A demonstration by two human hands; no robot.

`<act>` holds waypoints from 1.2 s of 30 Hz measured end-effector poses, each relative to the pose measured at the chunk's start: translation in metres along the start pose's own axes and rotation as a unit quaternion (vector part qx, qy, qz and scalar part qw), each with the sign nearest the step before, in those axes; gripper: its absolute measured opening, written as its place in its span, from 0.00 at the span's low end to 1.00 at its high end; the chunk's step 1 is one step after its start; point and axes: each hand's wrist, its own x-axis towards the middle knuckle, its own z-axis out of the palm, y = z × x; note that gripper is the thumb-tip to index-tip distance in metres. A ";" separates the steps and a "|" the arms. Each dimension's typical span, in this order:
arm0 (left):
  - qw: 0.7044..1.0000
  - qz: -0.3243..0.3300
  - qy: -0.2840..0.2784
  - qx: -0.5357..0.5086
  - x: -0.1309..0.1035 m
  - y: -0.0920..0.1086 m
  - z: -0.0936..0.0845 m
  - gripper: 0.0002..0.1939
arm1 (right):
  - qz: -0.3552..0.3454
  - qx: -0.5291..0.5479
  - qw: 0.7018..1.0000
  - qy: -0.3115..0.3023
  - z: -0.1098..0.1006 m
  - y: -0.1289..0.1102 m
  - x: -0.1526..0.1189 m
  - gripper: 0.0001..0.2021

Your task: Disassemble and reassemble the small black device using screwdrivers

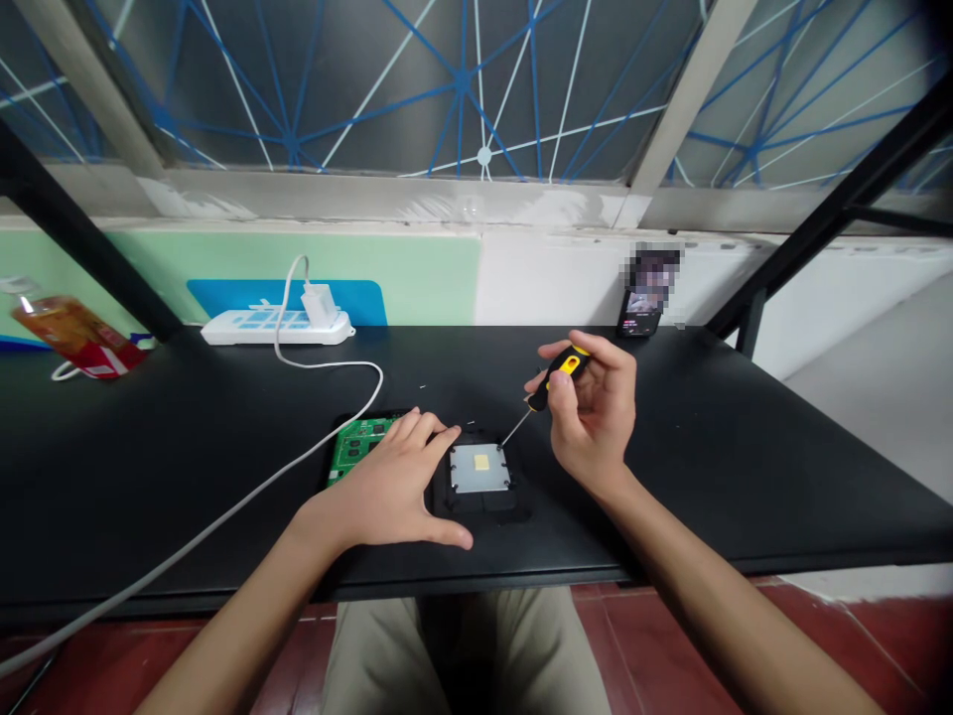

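Observation:
My right hand holds a black and yellow screwdriver, tilted, its tip at the upper right corner of a square metal plate. The plate has a small pale pad in its middle and dark screws or posts round its edges; it sits on a black part on the table. My left hand rests at the left of the plate, thumb and fingers spread, across the black part's left side. Under and beyond its fingers lies a green circuit board, partly covered by the hand.
A white cable crosses the black table from a power strip at the back left. A bottle stands far left. A phone leans on the wall at the back right.

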 end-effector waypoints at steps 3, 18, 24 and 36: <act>1.000 0.007 0.011 -0.002 0.000 -0.001 0.001 0.57 | 0.002 -0.009 1.000 0.002 0.000 0.000 0.000 0.18; 1.000 -0.002 0.005 0.005 0.000 0.000 0.001 0.57 | 0.011 -0.012 1.000 -0.002 0.001 0.001 0.000 0.19; 1.000 0.002 0.005 -0.004 0.000 0.001 0.000 0.57 | 0.011 -0.016 1.000 -0.001 0.000 0.002 -0.001 0.19; 1.000 -0.004 -0.004 -0.001 0.001 0.002 -0.001 0.58 | 0.011 0.039 0.999 -0.032 0.000 0.000 0.000 0.17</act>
